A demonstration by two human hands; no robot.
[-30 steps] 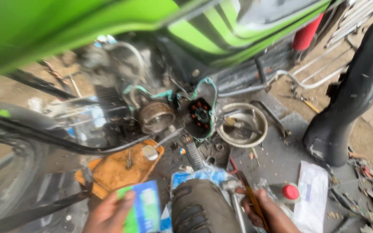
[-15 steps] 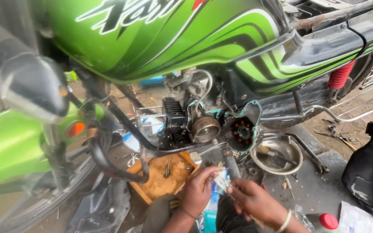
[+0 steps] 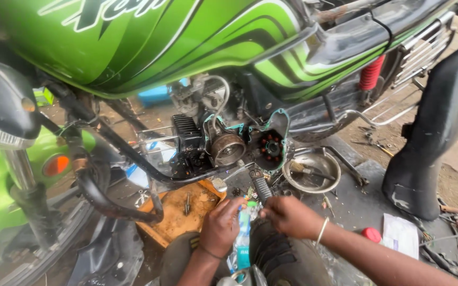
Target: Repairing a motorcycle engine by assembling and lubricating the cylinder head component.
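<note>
Green paint covered the tank of the motorbike (image 3: pixel 186 42), which stood over the person at work. Both hands were low in the middle, just under the open engine (image 3: pixel 229 145).

The left hand (image 3: pixel 221 225) was curled shut around a small blue and green packet (image 3: pixel 244 238). The packet stood upright between the two hands, above the person's knee. The right hand (image 3: pixel 290 217) was closed too, with its fingertips pinching the top edge of the same packet. A thin pale bangle (image 3: pixel 322 231) sat on the right wrist.

Just above the hands was the black footrest (image 3: pixel 262 186), which stuck out from the engine. To the left lay a flat orange board (image 3: pixel 178 212) with a few small bolts on it. To the right of the engine sat a round metal bowl (image 3: pixel 312 170) on the ground with some tools in it.

Farther right, a black bike seat (image 3: pixel 433 127) stood up on its end. Near its foot lay a white paper packet (image 3: pixel 401 235) and a small red cap (image 3: pixel 370 234). A red spring (image 3: pixel 372 71) showed at the back of the bike.
</note>
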